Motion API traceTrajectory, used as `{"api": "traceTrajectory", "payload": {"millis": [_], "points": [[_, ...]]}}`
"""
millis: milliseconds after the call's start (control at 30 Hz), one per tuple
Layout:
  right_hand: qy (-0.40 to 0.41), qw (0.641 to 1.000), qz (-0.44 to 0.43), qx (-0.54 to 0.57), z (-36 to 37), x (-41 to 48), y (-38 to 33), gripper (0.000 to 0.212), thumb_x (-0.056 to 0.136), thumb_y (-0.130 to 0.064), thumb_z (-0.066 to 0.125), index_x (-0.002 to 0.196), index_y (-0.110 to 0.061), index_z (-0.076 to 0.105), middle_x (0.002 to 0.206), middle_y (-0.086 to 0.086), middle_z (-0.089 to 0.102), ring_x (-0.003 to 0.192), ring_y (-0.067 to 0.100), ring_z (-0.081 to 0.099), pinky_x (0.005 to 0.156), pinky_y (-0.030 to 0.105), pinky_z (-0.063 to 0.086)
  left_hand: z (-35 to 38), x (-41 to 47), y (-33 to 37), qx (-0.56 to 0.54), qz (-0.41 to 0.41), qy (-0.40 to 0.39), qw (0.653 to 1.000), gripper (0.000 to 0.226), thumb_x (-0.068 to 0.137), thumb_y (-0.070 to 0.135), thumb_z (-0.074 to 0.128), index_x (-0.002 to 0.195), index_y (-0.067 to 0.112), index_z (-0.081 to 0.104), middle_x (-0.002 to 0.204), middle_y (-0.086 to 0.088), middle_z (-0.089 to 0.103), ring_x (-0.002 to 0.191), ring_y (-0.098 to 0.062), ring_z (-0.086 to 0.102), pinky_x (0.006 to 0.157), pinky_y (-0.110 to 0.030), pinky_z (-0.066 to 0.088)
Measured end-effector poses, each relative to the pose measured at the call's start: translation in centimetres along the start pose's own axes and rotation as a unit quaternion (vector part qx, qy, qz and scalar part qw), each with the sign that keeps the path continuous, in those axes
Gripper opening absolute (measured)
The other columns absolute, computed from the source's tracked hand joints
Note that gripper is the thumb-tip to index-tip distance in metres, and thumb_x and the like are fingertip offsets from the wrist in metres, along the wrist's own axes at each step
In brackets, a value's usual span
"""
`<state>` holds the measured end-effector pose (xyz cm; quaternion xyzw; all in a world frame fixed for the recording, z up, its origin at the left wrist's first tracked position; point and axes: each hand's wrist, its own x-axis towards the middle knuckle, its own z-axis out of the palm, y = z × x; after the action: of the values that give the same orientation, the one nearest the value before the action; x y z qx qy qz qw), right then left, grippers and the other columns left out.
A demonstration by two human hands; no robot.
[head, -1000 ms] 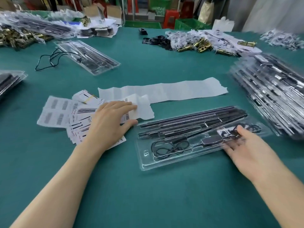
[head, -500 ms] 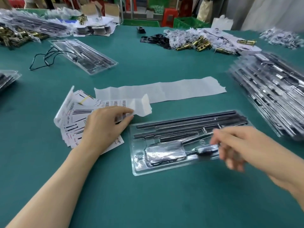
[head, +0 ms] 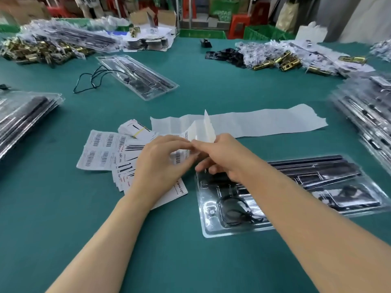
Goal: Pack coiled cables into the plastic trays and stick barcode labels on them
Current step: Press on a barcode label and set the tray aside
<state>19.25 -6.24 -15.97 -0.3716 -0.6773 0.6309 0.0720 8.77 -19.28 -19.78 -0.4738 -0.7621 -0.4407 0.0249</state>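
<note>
A clear plastic tray [head: 211, 228] lies on the green table at the right, holding black bars and a coiled black cable [head: 231, 210]. Left of it lies a spread of barcode label sheets [head: 99, 151] and printed cards. My left hand [head: 160, 163] rests on the cards and holds a strip of barcode labels [head: 191, 132] between thumb and fingers. My right hand [head: 220, 155] meets it there and pinches the strip's lifted white backing [head: 208, 127], which stands up from the strip. My right forearm crosses over the tray.
A long strip of empty label backing [head: 264, 121] lies behind the hands. Stacks of packed trays sit at the right [head: 366, 115] and left [head: 23, 115] edges. Another tray [head: 137, 77] with a loose black cable [head: 88, 81] lies further back. Brass parts are piled at the back.
My right hand left the tray and moved left to join my left hand at the label strip. The strip's backing now stands lifted. The view moved closer.
</note>
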Motion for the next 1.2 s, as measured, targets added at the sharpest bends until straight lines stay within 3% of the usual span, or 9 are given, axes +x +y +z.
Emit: {"api": "traceTrajectory", "payload": {"millis": [133,200,267,367,467,633,800,1000,1200], "points": [[0.069,0.984,-0.043,-0.156,-1.4,0.3,0.6,0.027,0.095,-0.032,0.07,0.094,-0.005,0.068,0.055,0.003,0.061,0.045,0.013,0.053,0.044,0.02,0.036,-0.7,0.3,-0.4,0.033,-0.005,-0.014,0.999,0.038,0.076,0.053,0.082,0.11,0.036,0.075,0.097,0.025,0.069,0.102,-0.007,0.065,0.098,-0.05,0.048],[0.108,0.955,-0.097,-0.259,-1.3,0.2,0.7,0.038,0.093,-0.036,0.069,0.076,-0.003,0.063,0.061,0.004,0.051,0.055,0.02,0.046,0.053,0.028,0.034,-1.1,0.4,-0.5,0.05,-0.002,-0.01,0.999,0.035,0.075,0.057,0.081,0.104,0.04,0.075,0.094,0.025,0.068,0.098,-0.009,0.063,0.095,-0.054,0.047],[0.128,0.925,-0.134,-0.333,-0.9,0.0,0.8,0.043,0.093,-0.039,0.065,0.062,-0.012,0.05,0.058,0.001,0.045,0.056,0.02,0.043,0.052,0.031,0.031,-1.1,0.5,-0.7,0.068,-0.008,-0.008,0.998,0.027,0.075,0.054,0.083,0.097,0.041,0.076,0.092,0.022,0.069,0.097,-0.01,0.06,0.094,-0.054,0.046],[0.104,0.943,-0.135,-0.286,-0.7,0.2,1.3,0.045,0.093,-0.044,0.065,0.066,-0.011,0.049,0.06,0.004,0.047,0.057,0.021,0.047,0.054,0.033,0.036,-1.0,0.3,-0.6,0.105,-0.026,-0.01,0.994,0.021,0.076,0.052,0.083,0.092,0.04,0.076,0.089,0.02,0.066,0.094,-0.01,0.056,0.094,-0.052,0.043],[0.068,0.953,-0.13,-0.264,-0.7,0.1,1.9,0.045,0.09,-0.048,0.066,0.075,-0.005,0.063,0.068,0.01,0.064,0.062,0.023,0.058,0.061,0.035,0.047,-0.7,0.3,-0.5,0.116,-0.021,-0.01,0.993,0.011,0.08,0.043,0.084,0.087,0.038,0.078,0.088,0.017,0.067,0.093,-0.014,0.057,0.094,-0.053,0.041],[0.088,0.948,-0.124,-0.278,-0.6,0.2,2.7,0.042,0.086,-0.043,0.067,0.059,-0.016,0.05,0.052,-0.005,0.05,0.052,0.016,0.044,0.054,0.03,0.035,-0.8,0.4,-0.8,0.102,-0.022,-0.009,0.995,0.006,0.088,0.03,0.078,0.089,0.035,0.079,0.085,0.016,0.067,0.088,-0.015,0.057,0.089,-0.053,0.046],[0.133,0.938,-0.143,-0.285,-0.2,0.1,3.2,0.04,0.088,-0.047,0.066,0.062,-0.018,0.059,0.058,-0.003,0.063,0.062,0.018,0.06,0.055,0.029,0.034,-0.7,0.3,-0.6,0.079,-0.039,-0.017,0.996,0.003,0.087,0.037,0.077,0.09,0.038,0.079,0.084,0.015,0.064,0.085,-0.014,0.055,0.088,-0.052,0.047],[0.115,0.946,-0.155,-0.259,-0.5,0.0,3.2,0.039,0.091,-0.046,0.065,0.063,-0.02,0.061,0.055,-0.008,0.058,0.064,0.017,0.058,0.058,0.031,0.036,-0.4,0.2,0.1,0.069,-0.054,-0.021,0.996,0.015,0.085,0.052,0.075,0.086,0.039,0.08,0.08,0.012,0.062,0.083,-0.012,0.054,0.089,-0.05,0.047],[0.081,0.954,-0.157,-0.244,-0.5,0.0,3.0,0.044,0.096,-0.044,0.061,0.057,-0.026,0.059,0.048,-0.018,0.051,0.059,0.015,0.048,0.074,0.033,0.033,-0.1,0.1,0.2,0.059,-0.081,-0.006,0.995,0.022,0.082,0.06,0.075,0.081,0.038,0.08,0.073,0.016,0.057,0.074,-0.004,0.052,0.079,-0.041,0.047]]}}
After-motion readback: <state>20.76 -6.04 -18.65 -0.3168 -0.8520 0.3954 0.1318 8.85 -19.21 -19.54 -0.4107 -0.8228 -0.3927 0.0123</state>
